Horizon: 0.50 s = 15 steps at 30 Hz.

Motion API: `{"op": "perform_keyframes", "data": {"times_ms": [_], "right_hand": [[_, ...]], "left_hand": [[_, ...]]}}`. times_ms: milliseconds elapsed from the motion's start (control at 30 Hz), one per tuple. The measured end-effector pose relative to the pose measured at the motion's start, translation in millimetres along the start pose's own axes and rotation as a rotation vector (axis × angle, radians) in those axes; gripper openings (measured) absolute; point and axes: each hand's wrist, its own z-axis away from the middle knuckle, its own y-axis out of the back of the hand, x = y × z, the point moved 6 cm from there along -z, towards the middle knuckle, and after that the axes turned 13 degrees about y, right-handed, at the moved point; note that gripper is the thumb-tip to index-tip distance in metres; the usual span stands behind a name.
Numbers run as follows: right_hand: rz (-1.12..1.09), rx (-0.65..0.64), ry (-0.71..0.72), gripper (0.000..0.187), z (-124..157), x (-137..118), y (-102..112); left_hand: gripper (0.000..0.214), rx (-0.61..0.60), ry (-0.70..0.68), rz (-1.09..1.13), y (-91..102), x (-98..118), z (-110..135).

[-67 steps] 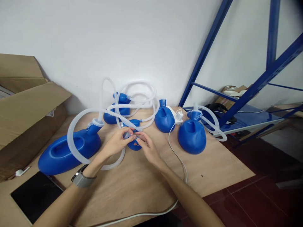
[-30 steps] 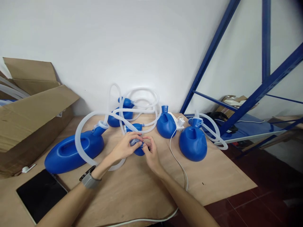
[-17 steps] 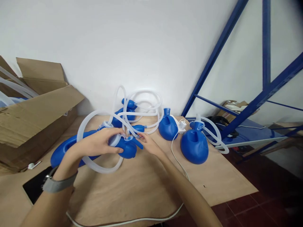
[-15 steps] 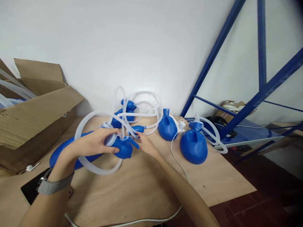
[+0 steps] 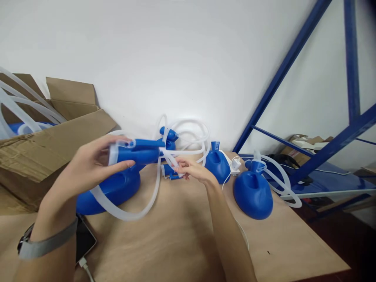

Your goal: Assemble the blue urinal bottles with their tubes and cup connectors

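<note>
My left hand (image 5: 85, 164) is closed around the pale-rimmed end of a blue plastic funnel head (image 5: 142, 156) with a hinged flap, held level above the table. My right hand (image 5: 195, 171) pinches a translucent flexible tube (image 5: 171, 160) just right of the funnel head. Below and between the hands, a second blue funnel head (image 5: 168, 171) with a pale rim lies on the table. A blue plastic bottle (image 5: 114, 195) lies under my left hand, partly hidden by it. A ribbed tube (image 5: 126, 215) loops in front of this bottle.
Two blue bottles (image 5: 217, 164) (image 5: 253, 194) stand to the right, beside a white power strip (image 5: 235, 168). More coiled tubing (image 5: 190, 121) lies against the wall. An open cardboard box (image 5: 70, 135) with tubes is at left. A phone (image 5: 85, 239) and a blue rack (image 5: 274, 74) flank the table.
My left hand has raised the funnel head and turned it sideways, its narrow end now pointing right. My right hand now holds the tube further right. The view has shifted left.
</note>
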Motion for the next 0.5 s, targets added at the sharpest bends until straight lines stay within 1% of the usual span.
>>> {"op": "perform_keyframes", "data": {"times_ms": [67,100,167,200,267,333,367,433,500], "right_hand": [[-0.229,0.046,0.01,0.036,7.1,-25.3,2.4],[-0.312,0.071,0.041,0.039,10.8,-37.5,4.6],[-0.41,0.18,0.147,0.039,18.3,-58.9,14.6],[-0.435,0.26,0.212,0.037,22.1,-67.6,22.0],[-0.49,0.44,0.334,0.026,29.4,-80.0,37.2],[-0.606,0.605,0.418,0.015,35.0,-84.7,49.8],[-0.684,0.68,0.444,0.016,37.1,-84.5,55.1],[-0.859,0.807,0.485,0.024,40.4,-80.8,64.6],[-1.038,0.877,0.532,0.027,43.0,-76.3,73.4]], "left_hand": [[0.049,0.214,-0.021,0.076,15.0,14.1,11.3],[0.047,0.294,-0.062,0.076,19.3,22.6,17.6],[0.045,0.376,-0.16,0.025,21.6,39.9,29.1],[0.042,0.383,-0.19,0.002,20.7,46.6,33.3],[0.038,0.357,-0.216,0.015,17.3,54.6,38.4],[0.036,0.283,-0.241,0.104,11.5,57.4,38.9],[0.038,0.237,-0.271,0.153,7.4,58.1,37.9],[0.045,0.158,-0.357,0.221,-2.5,58.5,34.1],[0.05,0.125,-0.418,0.256,-12.2,55.9,29.0]]}}
